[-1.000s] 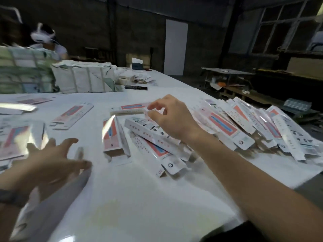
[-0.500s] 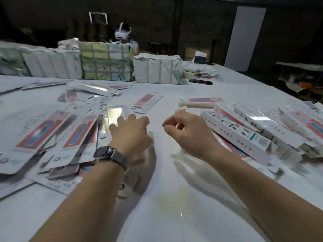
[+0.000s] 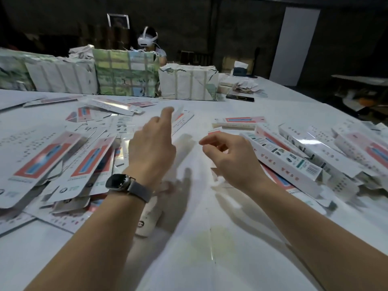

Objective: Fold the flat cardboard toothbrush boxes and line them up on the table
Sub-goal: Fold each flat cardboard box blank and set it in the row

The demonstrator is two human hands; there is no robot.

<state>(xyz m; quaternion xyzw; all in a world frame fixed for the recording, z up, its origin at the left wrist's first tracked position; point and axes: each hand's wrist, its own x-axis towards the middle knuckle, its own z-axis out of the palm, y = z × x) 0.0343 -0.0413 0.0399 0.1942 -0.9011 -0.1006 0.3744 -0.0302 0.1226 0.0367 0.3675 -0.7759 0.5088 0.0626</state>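
Observation:
A pile of flat toothbrush boxes (image 3: 90, 160), white with red and blue panels, covers the table's left side. Folded boxes (image 3: 283, 158) lie heaped on the right, and one folded box (image 3: 237, 122) lies alone behind them. My left hand (image 3: 153, 148), with a watch on the wrist, hovers at the middle, fingers stretched forward toward a single flat box (image 3: 182, 121). It holds nothing that I can see. My right hand (image 3: 231, 158) hangs beside the folded heap with fingers loosely curled, thumb and forefinger close together, and nothing in them.
Paper-wrapped bundles (image 3: 189, 82) stand in a row along the back, and a person in a white headset (image 3: 148, 38) sits behind them. A dark flat object (image 3: 240, 98) lies at the back right. A small white item (image 3: 147, 222) sits under my left forearm. The white table (image 3: 210, 238) ends at the right.
My left hand has lifted off the flat pile and reached forward toward the single flat box. My right hand has hardly moved since half a second ago.

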